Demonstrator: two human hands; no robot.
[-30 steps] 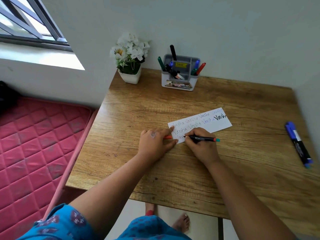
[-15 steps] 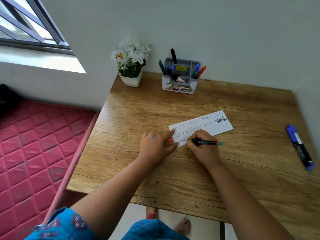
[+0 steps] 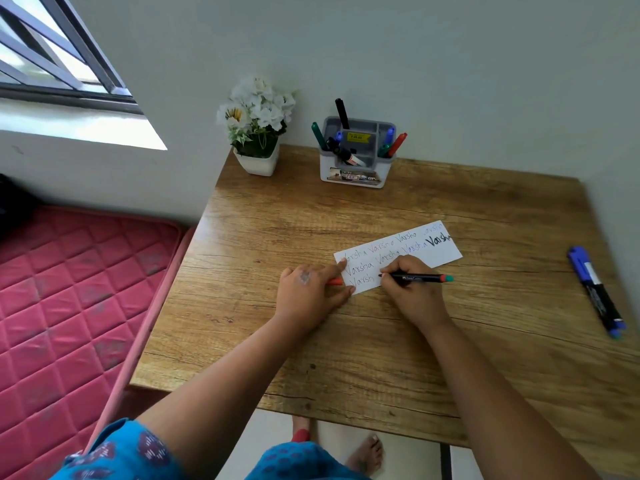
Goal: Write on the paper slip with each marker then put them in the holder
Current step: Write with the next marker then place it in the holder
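Note:
A white paper slip (image 3: 440, 252) lies mid-table, covered with the same word in several colours. My right hand (image 3: 414, 292) grips a thin black pen (image 3: 420, 278) with an orange band and teal end. Its tip touches the slip's third line. My left hand (image 3: 308, 292) presses the slip's left end with its fingertips, and an orange cap (image 3: 334, 281) sticks out between finger and thumb. The grey and white holder (image 3: 356, 174) stands at the back against the wall with several markers in it. A blue and black marker (image 3: 595, 289) lies near the right edge.
A white pot of white flowers (image 3: 258, 133) stands at the table's back left corner. A pink mattress (image 3: 69, 299) lies on the floor left of the wooden table (image 3: 346, 341). Walls close off the back and right sides.
My right hand has moved a little to the right along the third line, and more letters show there. My left hand stays on the slip's left end.

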